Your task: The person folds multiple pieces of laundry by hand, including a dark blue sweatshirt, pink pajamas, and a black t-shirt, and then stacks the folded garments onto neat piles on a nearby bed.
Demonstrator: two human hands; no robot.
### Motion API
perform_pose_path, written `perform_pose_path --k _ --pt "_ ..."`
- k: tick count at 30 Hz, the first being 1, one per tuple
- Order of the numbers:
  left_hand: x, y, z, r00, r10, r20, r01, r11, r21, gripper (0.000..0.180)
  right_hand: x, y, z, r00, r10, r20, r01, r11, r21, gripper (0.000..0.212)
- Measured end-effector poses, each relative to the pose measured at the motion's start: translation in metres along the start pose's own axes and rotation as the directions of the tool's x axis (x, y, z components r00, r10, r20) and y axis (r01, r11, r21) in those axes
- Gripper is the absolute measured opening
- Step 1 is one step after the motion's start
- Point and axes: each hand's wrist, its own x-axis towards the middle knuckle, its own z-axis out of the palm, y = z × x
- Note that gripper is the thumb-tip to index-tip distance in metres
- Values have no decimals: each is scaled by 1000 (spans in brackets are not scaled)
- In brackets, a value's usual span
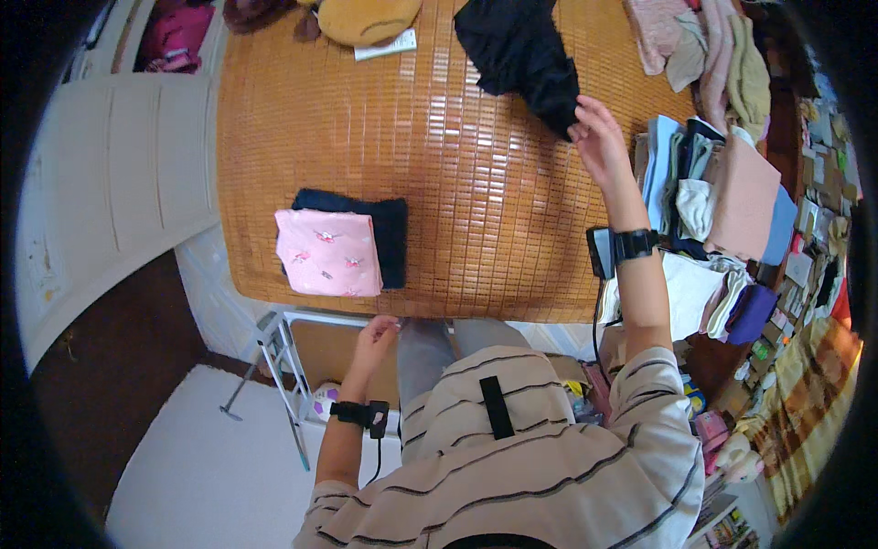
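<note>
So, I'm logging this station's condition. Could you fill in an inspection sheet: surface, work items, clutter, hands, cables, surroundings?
Surface: brown slatted mat, glossy in patches.
Work items: black garment, unfolded, at the far side; folded pink printed cloth on a folded dark cloth, near the front left.
Clutter: yellow item and white tag at the far edge; stacked clothes at the right.
Hands: right hand at the black garment's edge, grip unclear; left hand by the near edge, nothing seen in it.
Cables: a black cable at each wrist device, left and right.
Surroundings: white panelled furniture left; plaid fabric right.
</note>
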Motion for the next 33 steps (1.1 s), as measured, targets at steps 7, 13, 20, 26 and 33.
perform_pose_path --k 7,13,20,26,33 --pt "-9 117 21 876 442 195 -483 794 370 28 -111 -65 71 934 -31 355 -50 975 217 41" --pt "-51 279 48 556 819 144 -809 492 323 49 -209 -88 146 819 -139 557 -9 967 253 40" --pt "-94 332 52 386 897 215 -917 399 -18 57 -290 -101 173 743 -203 637 155 979 131 48" --pt "-133 357 70 369 857 360 -851 467 -240 43 -351 -141 176 801 -106 589 389 840 -378 48" --pt "-172 395 79 315 812 492 -743 533 -404 21 -401 -182 184 575 -562 595 815 327 -478 51"
